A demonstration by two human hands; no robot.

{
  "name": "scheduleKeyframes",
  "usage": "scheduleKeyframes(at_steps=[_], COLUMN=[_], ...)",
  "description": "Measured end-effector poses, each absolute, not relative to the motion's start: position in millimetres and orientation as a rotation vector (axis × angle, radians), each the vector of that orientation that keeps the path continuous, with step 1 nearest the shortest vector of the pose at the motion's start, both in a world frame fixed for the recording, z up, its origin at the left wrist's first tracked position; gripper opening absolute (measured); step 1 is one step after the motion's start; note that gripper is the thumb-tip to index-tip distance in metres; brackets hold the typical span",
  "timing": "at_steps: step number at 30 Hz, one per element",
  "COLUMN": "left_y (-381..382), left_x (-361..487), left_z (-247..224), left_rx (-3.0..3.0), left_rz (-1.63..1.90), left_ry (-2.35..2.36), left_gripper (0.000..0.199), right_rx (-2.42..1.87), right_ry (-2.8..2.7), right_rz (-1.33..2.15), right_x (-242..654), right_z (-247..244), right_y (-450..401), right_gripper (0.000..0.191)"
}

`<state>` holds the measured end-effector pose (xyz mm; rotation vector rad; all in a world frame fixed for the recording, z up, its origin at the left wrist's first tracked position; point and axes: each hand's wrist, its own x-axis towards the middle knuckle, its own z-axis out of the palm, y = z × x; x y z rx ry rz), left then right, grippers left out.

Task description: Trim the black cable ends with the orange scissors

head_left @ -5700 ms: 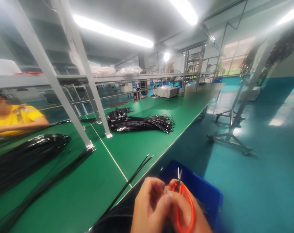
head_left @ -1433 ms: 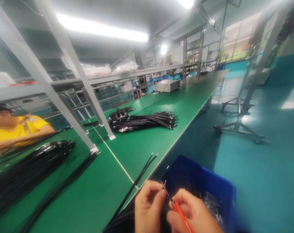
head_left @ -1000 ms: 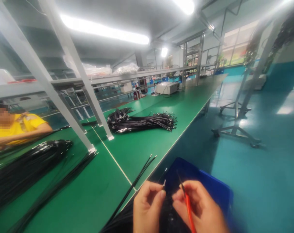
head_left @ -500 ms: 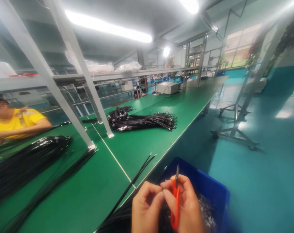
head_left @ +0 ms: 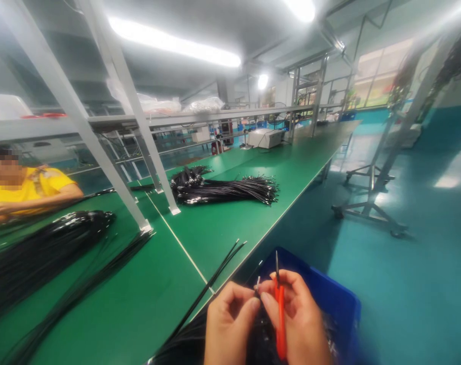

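Observation:
My left hand is closed in a pinch on the end of a black cable, whose pale tip points up between the fingers. Close beside it, my right hand holds red-handled scissors in the palm, with the dark pointed blades upward. Its thumb and index finger are near the cable's tip; whether they touch it I cannot tell. Below both hands, a blue bin holds small shiny pieces, partly hidden. More black cables lie by my left wrist, and a few stretch along the table's edge.
The green table carries a large cable bundle and more black cables at left. Slanted metal posts support a shelf. Across the table sits a person in yellow. A wheeled stand is on the floor at right.
The pale tip of the cable now shows above my left fingertips. My right fingers have opened slightly from my left ones, and the scissors have turned a little in my hand.

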<state>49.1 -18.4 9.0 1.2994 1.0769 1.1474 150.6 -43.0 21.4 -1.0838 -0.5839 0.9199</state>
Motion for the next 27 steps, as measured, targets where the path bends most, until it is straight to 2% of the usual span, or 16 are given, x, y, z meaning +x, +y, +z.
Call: scheduleKeyframes(at_steps=[9, 14, 16, 18, 21, 24, 27], left_y=[-30.5, -26.7, -22.5, -18.3, -14.7, -15.2, -17.0], left_x=[65.6, 57.1, 50.7, 44.6, 38.6, 37.2, 38.1], left_z=[12.4, 16.2, 18.4, 20.7, 24.0, 26.9, 28.8], left_rx=[1.656, 1.588, 1.467, 1.352, 1.210, 1.098, 1.014], left_rz=[1.261, 1.246, 1.195, 1.145, 1.128, 1.119, 1.114], left_ry=[1.350, 1.258, 1.198, 1.138, 1.057, 0.978, 0.930], left_gripper=[0.019, 0.017, 0.015, 0.015, 0.017, 0.020, 0.022], right_rx=[-1.398, -1.356, -1.335, -1.321, -1.159, -0.878, -0.748], right_ry=[-0.948, -1.078, -1.105, -1.099, -1.118, -1.018, -0.867], right_rz=[0.530, 0.331, 0.475, 0.798, 1.334, 1.728, 1.983], right_x=[156.7, 153.1, 160.9, 174.9, 198.6, 211.5, 210.9], right_z=[8.7, 17.4, 20.2, 24.2, 31.1, 31.8, 23.5], right_y=[-40.7, -49.2, -51.8, -53.2, -53.0, -51.9, -51.5], right_gripper=[0.011, 0.018, 0.013, 0.010, 0.027, 0.045, 0.047])
